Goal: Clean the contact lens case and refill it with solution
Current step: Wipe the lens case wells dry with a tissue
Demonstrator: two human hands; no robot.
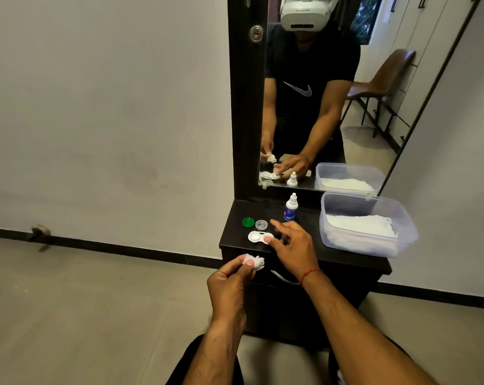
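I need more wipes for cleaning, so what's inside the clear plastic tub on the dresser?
The clear plastic tub has no lid and holds a stack of white tissue sheets. Anything under the top sheets is covered, so I cannot tell what lies beneath.
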